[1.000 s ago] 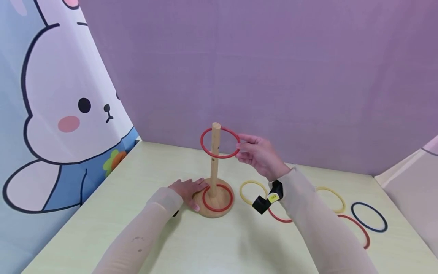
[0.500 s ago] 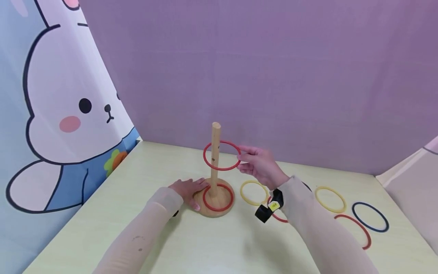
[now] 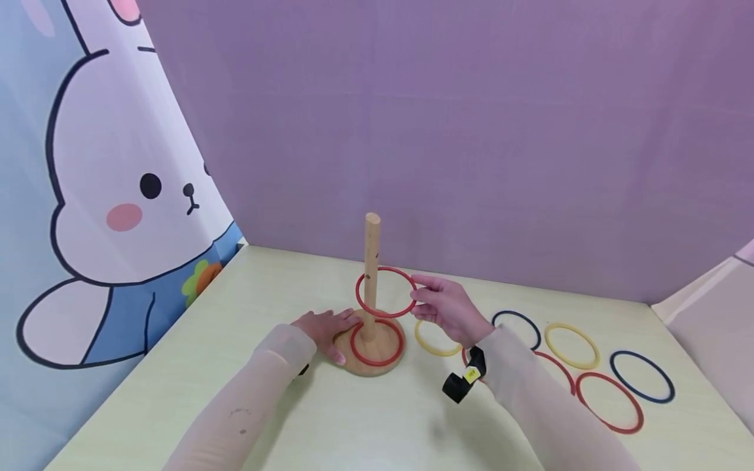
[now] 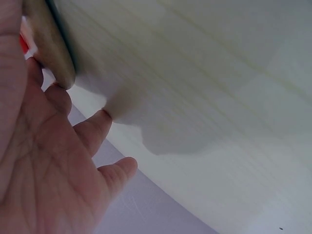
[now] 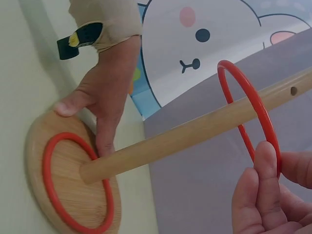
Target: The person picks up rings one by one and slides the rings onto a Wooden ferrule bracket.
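1. Nearby, the left sleeve [image 3: 235, 415] and right sleeve [image 3: 542, 405] reach in over the table [image 3: 341, 425], a broad stretch of pale top lying between them, as far as the base [image 3: 347, 350].
2. The left hand [image 3: 323, 332] rests at the base's left edge, thumb on its front rim, fingers spread and reaching over its far side.
3. On the base, the base ring [image 3: 377, 364] lies flat around the foot of the pole [image 3: 372, 252].
4. The right hand [image 3: 449, 304] pinches the held ring [image 5: 262, 108] by its right side between thumb and fingers.
5. That ring hangs around the upright pole, above the base ring and apart from it, with the pole's top end rising past it; whether it touches the wood cannot be told.
6. Beside the base, under the right hand, lies a yellow ring [image 3: 438, 354]; a red ring [image 3: 464, 356] is mostly hidden by the wrist strap [image 3: 456, 387].
7. Beyond the right sleeve, which covers part of some, lie more red, yellow and blue rings [image 3: 629, 432].
8. Well behind the pole, the table's back edge meets a purple curtain [image 3: 448, 144]; a rabbit print [image 3: 94, 157] borders the left edge.
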{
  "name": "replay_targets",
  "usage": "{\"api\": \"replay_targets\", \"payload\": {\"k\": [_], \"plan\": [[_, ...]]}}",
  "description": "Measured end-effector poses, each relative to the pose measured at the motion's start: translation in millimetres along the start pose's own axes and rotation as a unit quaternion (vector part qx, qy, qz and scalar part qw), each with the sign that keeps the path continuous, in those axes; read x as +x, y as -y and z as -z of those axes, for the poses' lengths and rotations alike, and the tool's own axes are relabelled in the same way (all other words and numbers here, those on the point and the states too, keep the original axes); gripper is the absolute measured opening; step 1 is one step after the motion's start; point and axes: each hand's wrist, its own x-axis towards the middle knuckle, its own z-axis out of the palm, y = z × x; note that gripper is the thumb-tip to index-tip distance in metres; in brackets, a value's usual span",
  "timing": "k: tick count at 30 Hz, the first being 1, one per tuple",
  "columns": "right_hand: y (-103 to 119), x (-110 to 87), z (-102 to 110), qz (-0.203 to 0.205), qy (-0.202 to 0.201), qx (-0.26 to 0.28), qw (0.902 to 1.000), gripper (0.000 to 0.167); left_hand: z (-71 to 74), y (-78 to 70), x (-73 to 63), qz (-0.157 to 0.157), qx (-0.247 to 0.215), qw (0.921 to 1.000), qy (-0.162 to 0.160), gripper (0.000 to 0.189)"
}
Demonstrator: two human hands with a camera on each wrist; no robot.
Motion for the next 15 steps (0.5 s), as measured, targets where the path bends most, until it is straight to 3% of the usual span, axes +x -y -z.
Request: {"api": "replay_targets", "payload": {"k": [15], "plan": [[-25.8,7.7,-0.6,0.002,-0.032,0.015,0.9994,0.046,2.1,-2.3,-0.8,0.006,0.003,1.0000,0.006,0.088]]}}
